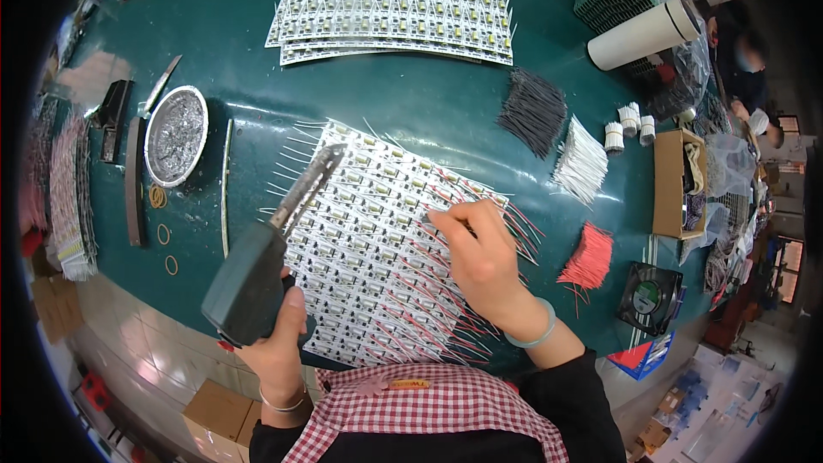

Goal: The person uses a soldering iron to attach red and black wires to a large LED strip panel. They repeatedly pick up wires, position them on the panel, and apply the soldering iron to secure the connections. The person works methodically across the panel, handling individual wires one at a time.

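Note:
My left hand (pixel 279 336) grips the handle of a dark green soldering gun (pixel 244 283). The gun's long metal tip slants over the upper left part of a white circuit board panel (pixel 339 291). Rows of small components cover the panel, with white wires sticking out at its left and red and black wires at its right. Above the right half of that panel, my right hand (pixel 484 257) has thumb and forefinger pinched together. What lies between those fingertips is too small to make out.
Bundles of black wires (pixel 532 111), white wires (pixel 582 160) and red wires (pixel 587 255) lie at the right. Beyond them are a cardboard box (pixel 673 184), a small fan (pixel 649 298) and a white bottle (pixel 639 34). A bowl of solder scraps (pixel 177 135) stands left; stacked panels (pixel 394 9) lie far.

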A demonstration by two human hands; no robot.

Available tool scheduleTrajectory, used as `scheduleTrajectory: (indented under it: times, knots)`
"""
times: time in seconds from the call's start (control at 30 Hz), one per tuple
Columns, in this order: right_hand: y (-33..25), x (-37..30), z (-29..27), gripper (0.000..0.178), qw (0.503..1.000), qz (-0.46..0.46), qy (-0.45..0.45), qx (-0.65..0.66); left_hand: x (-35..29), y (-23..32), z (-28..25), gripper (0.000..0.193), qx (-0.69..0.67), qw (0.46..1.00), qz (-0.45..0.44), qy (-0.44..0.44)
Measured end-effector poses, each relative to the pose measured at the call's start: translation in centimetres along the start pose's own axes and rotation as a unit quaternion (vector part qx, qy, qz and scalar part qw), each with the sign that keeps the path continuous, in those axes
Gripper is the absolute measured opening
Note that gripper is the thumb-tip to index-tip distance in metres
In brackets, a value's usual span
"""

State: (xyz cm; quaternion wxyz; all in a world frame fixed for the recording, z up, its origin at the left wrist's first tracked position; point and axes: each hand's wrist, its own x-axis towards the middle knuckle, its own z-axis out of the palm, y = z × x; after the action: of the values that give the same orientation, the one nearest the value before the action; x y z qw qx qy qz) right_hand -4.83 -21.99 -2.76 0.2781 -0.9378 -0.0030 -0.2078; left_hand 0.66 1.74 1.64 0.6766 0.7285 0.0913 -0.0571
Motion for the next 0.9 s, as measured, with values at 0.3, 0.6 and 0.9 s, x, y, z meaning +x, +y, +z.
scheduleTrajectory:
  times: [0.3,0.6,0.9]
  knots:
    - [0.6,-0.9,1.7,0.036,1.000,-0.003,-0.015,-0.022,-0.9,-1.6,-1.4,0.040,0.016,0.998,-0.019,-0.053]
    - [0.6,-0.5,1.6,0.036,0.998,-0.030,-0.052,-0.036,-1.2,-2.6,-1.5,0.037,0.079,0.995,0.018,-0.063]
    - [0.7,-0.6,1.8,0.033,0.999,-0.028,-0.007,-0.022,-1.9,-2.9,-2.0,0.037,0.080,0.992,0.029,-0.089]
